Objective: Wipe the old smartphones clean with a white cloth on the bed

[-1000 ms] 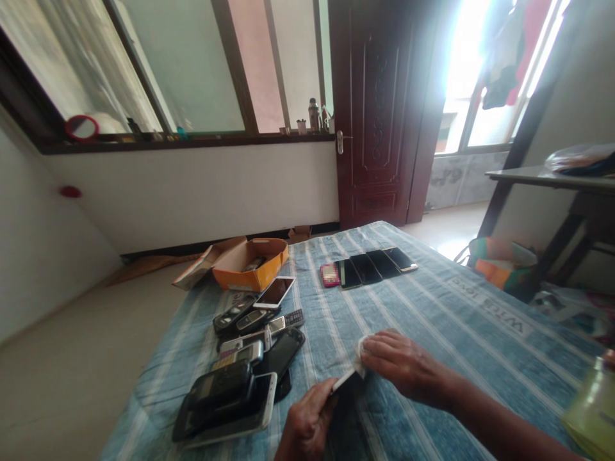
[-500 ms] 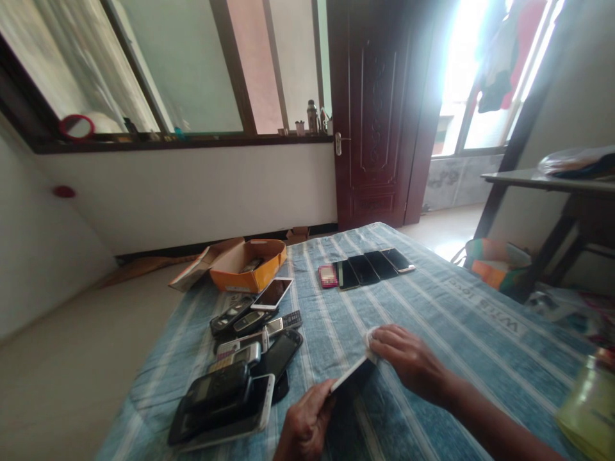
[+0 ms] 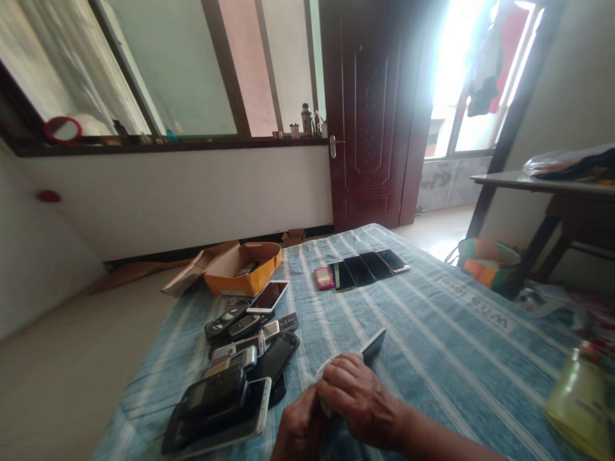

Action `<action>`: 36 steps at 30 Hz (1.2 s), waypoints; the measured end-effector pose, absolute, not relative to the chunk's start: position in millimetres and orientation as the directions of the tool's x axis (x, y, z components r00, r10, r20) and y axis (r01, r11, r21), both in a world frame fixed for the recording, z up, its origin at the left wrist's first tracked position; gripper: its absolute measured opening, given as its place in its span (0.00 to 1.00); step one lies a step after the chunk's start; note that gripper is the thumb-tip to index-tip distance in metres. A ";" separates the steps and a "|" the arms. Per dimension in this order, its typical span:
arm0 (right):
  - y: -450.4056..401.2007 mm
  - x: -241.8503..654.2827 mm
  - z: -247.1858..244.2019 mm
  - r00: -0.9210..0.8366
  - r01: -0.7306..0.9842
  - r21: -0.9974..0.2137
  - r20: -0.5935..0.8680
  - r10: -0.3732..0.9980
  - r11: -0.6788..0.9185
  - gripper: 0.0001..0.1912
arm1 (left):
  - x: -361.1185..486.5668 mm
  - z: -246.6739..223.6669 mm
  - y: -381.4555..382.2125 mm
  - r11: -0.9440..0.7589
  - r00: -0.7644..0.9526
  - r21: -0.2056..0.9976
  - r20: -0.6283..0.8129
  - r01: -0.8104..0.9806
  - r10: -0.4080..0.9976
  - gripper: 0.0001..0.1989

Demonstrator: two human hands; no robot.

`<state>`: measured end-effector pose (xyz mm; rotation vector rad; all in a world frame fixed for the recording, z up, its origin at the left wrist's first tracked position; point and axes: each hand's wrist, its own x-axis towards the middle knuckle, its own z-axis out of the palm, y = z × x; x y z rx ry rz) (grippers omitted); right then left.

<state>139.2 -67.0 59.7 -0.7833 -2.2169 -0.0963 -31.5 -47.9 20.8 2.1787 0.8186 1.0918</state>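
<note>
A phone (image 3: 373, 346) is tilted on its edge above the blue striped cloth (image 3: 413, 384). My left hand (image 3: 300, 419) grips its near end, fingers closed. Across the phone's near half, my right hand (image 3: 358, 400) presses a white cloth (image 3: 327, 370), its fingers bent around it. Both hands touch or nearly touch. To their left lies a pile of old phones (image 3: 216, 394), with a white phone (image 3: 269, 296) farther back. Several dark phones (image 3: 368, 267) lie overlapping in a row beyond the hands, beside a small pink item (image 3: 323, 278).
An open orange box (image 3: 245, 275) stands at the far left of the covered surface. At the right edge is a bottle of yellowish liquid (image 3: 579, 403). A dark table (image 3: 548, 184) and a colourful bag (image 3: 487, 259) are farther right.
My right hand has slid with the white cloth from the phone's far end toward my left hand. The far end of the phone is now uncovered. The view has shifted slightly.
</note>
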 end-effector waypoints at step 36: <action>-60.7 167.9 45.2 -0.160 0.601 -0.367 0.815 0.557 0.710 0.13 | 22.3 53.5 -46.1 -0.559 0.378 0.773 0.441 0.301 0.814 0.12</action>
